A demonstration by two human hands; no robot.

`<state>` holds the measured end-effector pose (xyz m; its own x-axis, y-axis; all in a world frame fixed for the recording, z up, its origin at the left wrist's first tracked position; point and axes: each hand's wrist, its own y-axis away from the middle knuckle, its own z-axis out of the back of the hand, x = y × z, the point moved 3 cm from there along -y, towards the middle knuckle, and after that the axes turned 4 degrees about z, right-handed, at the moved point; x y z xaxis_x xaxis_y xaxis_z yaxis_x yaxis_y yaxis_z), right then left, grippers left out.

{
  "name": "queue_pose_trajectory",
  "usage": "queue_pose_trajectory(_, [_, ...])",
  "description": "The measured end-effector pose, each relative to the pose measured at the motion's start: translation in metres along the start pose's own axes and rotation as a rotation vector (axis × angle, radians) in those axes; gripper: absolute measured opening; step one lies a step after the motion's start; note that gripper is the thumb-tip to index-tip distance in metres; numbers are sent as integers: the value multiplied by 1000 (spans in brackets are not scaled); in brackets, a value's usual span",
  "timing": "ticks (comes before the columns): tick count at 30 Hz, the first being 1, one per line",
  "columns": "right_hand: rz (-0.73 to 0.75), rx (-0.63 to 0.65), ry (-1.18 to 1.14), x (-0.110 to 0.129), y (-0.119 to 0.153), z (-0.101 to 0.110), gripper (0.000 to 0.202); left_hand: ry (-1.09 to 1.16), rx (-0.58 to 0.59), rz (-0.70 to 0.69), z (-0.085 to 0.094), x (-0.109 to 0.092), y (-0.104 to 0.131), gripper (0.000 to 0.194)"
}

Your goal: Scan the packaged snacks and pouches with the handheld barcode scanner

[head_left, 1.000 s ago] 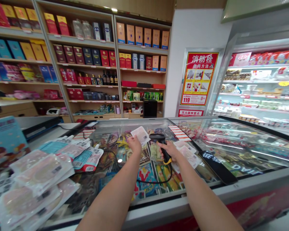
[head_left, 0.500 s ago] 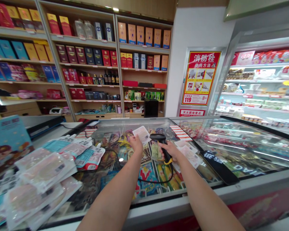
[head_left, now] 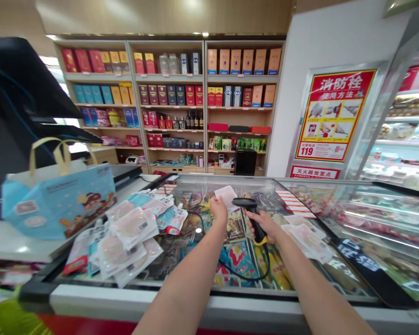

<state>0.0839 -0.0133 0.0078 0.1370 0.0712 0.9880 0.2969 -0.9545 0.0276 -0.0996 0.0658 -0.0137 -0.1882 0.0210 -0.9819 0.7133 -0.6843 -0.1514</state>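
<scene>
Between the fingers of my left hand [head_left: 219, 209] is a flat, clear-and-white plastic packet [head_left: 227, 195], pinched at its near edge above the freezer glass. My right hand [head_left: 263, 225] wraps around the handle of a black and yellow barcode scanner [head_left: 246, 203], whose head points left toward the packet. A black cable [head_left: 242, 278] loops from the scanner's base over the glass. To the left lies a heap of similar packets [head_left: 132, 228], mixed with red, white and blue spouted pouches [head_left: 176, 218]. A few more packets [head_left: 309, 237] rest on the glass right of my right hand.
Under the glass lid of the chest freezer [head_left: 181, 300] are colourful packages. A light-blue gift bag [head_left: 80, 195] stands on the counter at left, near a dark monitor [head_left: 17, 88]. Shelves of boxed bottles [head_left: 171, 95] line the back wall. A black strip [head_left: 373, 274] crosses the freezer at right.
My view has swung left, bringing the gift bag and monitor into sight. Both hands keep hold of the packet and the scanner, close together as before.
</scene>
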Motion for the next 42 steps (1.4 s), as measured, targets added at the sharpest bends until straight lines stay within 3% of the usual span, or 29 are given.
queue_pose_trajectory(4, [-6,74,-4,10,-9,-36,34,26,-83,14,50,-6,-22,11])
queue_pose_trajectory(10, [-10,222,-34,11,-26,-109,36,-13,-223,-42,153,-16,-65,11])
queue_pose_trajectory(15, [-16,338,-41,6,-32,-170,39,-91,-341,-44,233,-22,-86,11])
queue_pose_trajectory(20, [-30,402,-21,0,-36,-214,38,-171,-386,-42,286,-15,-98,4])
queue_pose_trajectory(22, [-35,413,-5,-1,-37,-226,37,-177,-392,-70,297,-11,-101,16])
queue_pose_trajectory(27, [-27,429,30,-1,-36,-238,38,-194,-417,-211,305,-5,-107,43])
queue_pose_trajectory(31, [-23,404,46,-1,-39,-234,38,-258,-419,-278,300,-11,-108,45])
queue_pose_trajectory(34, [-21,395,37,0,-39,-223,39,-298,-402,-347,287,-21,-102,41])
queue_pose_trajectory(38, [-4,336,5,6,-35,-193,40,-243,-308,-462,243,-29,-86,38])
queue_pose_trajectory(42, [-6,202,-7,11,-27,-142,37,-180,-124,-502,171,-24,-54,34])
